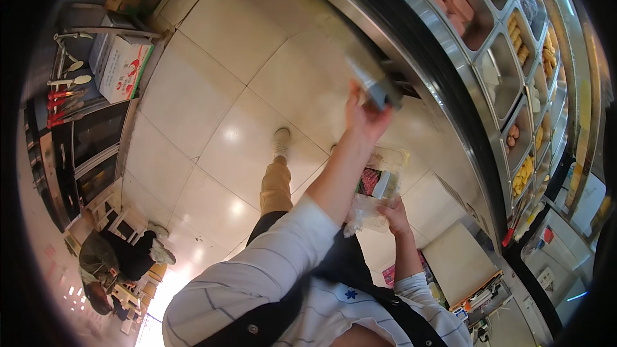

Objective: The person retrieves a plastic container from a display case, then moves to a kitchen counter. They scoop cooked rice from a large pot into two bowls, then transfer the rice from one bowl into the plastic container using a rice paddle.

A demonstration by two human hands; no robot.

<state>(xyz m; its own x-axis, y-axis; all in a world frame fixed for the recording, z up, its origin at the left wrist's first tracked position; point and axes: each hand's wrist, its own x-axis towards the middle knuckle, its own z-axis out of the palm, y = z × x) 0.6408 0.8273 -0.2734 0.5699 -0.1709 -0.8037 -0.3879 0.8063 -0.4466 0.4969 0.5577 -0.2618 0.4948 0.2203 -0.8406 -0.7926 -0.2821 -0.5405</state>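
My left hand (367, 118) reaches forward to the counter's front, its fingers around the edge of a grey metal door (373, 79). That door is blurred by motion, so its full outline is hard to make out. Lower and to the right, my right hand (396, 217) holds a clear plastic container (393, 159) by its near side. Inside the container a pack of pinkish-red food (370, 180) shows, with a pale piece beside it. Crumpled clear plastic film (356, 212) hangs at the container's near left. My left forearm passes close by the container and hides some of it.
A curved counter with a black edge (453, 91) runs along the right, holding metal food pans (499, 70). At left stand a white carton (126, 70) and red-handled utensils (60, 106). A person (103, 255) sits at lower left. A beige box (458, 265) stands lower right.
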